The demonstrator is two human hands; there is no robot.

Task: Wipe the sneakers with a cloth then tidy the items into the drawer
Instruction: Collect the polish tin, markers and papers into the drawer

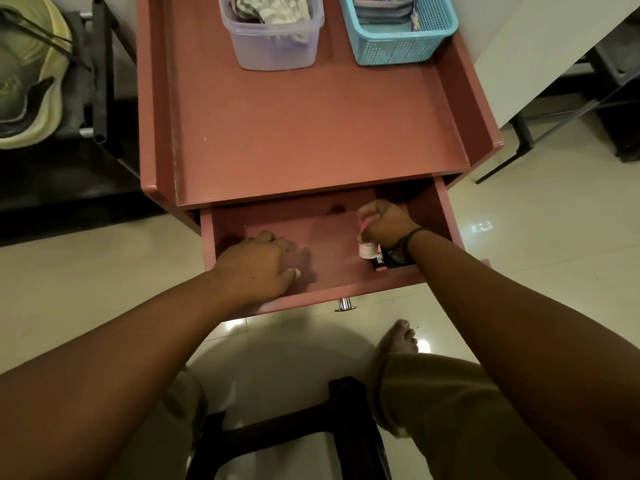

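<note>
The open drawer (pixel 221 237) of the reddish-brown cabinet served as the reference for everything. Nearest the camera, below the drawer's front edge, sat a dark stool (pixel 287 434) between the person's knees, with a bare foot (pixel 398 337) on the pale tiled floor (pixel 519 237) just past it. A chrome knob (pixel 344 304) stuck out under the drawer front.

The left hand (pixel 258 263) reached over the front edge into the drawer's left half, knuckles up, fingers curled under against the drawer floor; whether it held anything could not be told. The right hand (pixel 384 221), a dark band at its wrist, was in the drawer's right half, fingers curled round a small pale bottle (pixel 367 249) with a pink part showing near the fingers. Touching that bottle, against the drawer's front right corner, lay a small dark container (pixel 379 260) with white lettering too small to read.

Beyond the drawer, on the cabinet top (pixel 311 133), stood two containers at the far edge: a clear plastic tub (pixel 273 46) holding crumpled patterned cloth (pixel 277 6), and to its right a blue mesh basket (pixel 398 39) holding flat grey and patterned items, not identifiable.

Left of the cabinet, well apart from the drawer, a pale yellow-green sneaker (pixel 27 74) rested on a dark rack (pixel 104 74).
</note>
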